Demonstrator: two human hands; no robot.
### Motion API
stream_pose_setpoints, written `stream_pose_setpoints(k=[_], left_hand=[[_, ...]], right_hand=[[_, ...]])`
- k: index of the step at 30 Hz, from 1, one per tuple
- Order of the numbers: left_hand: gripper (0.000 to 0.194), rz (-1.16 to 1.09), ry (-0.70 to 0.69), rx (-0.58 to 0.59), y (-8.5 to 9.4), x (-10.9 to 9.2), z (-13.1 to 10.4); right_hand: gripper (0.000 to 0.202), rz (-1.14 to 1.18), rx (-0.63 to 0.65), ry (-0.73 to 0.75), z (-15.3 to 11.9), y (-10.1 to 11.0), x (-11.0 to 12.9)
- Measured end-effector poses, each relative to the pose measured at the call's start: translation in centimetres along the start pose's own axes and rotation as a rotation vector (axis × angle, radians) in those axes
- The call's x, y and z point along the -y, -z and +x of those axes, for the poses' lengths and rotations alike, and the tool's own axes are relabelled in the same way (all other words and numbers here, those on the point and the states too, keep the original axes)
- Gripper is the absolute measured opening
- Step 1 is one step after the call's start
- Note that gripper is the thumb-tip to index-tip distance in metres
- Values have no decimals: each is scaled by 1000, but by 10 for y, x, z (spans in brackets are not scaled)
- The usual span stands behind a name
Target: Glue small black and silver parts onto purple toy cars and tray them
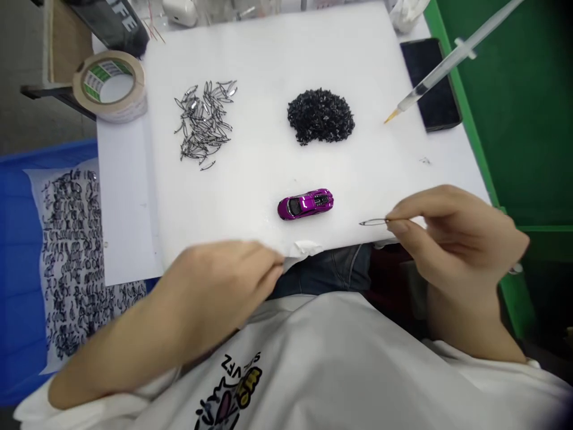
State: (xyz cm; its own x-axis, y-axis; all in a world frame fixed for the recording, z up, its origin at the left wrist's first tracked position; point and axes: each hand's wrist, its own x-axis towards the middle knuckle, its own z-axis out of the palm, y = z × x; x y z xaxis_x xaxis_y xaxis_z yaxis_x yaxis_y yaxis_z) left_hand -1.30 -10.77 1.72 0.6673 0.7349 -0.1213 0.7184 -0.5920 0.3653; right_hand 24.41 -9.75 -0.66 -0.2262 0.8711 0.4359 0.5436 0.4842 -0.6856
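Note:
Between the thumb and index finger of my right hand [447, 230] is a thin wire loop [373, 222], held over the right front of the white board [268, 54]. My left hand [233, 275] is closed on a crumpled white tissue [303, 248] at the board's front edge. A purple toy car [306, 204] sits on the board between the two hands. Behind it lies a heap of small black pieces [320, 116]. Thin wire-outlined pieces [205, 125] are piled at the back left of the board.
A syringe [441, 70] with an orange tip slants above a dark phone [432, 83] at the back right. Tape [110, 86] and a black bottle [114, 27] stand back left. A sheet covered with small pieces [80, 257] lies in a blue bin [18, 269].

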Motion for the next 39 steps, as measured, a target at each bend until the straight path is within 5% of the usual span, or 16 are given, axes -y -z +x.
stream_pose_setpoints(k=[2, 8, 17, 20, 27, 39], left_hand=[[21, 76, 42, -89, 10, 11, 27], [29, -179, -7, 44, 5, 38, 78], [22, -607, 148, 11, 6, 53, 70], [17, -559, 134, -23, 7, 54, 71], [8, -476, -26, -419, 0, 37, 68], [17, -408, 48, -494, 0, 29, 66]], right_hand=[[16, 51, -26, -25, 15, -14, 0], [4, 394, -13, -268, 43, -45, -11], [5, 589, 174, -430, 39, -49, -16], [5, 574, 170, -456, 39, -51, -17], [3, 574, 153, -421, 39, -51, -16], [7, 527, 137, -392, 38, -54, -15]])
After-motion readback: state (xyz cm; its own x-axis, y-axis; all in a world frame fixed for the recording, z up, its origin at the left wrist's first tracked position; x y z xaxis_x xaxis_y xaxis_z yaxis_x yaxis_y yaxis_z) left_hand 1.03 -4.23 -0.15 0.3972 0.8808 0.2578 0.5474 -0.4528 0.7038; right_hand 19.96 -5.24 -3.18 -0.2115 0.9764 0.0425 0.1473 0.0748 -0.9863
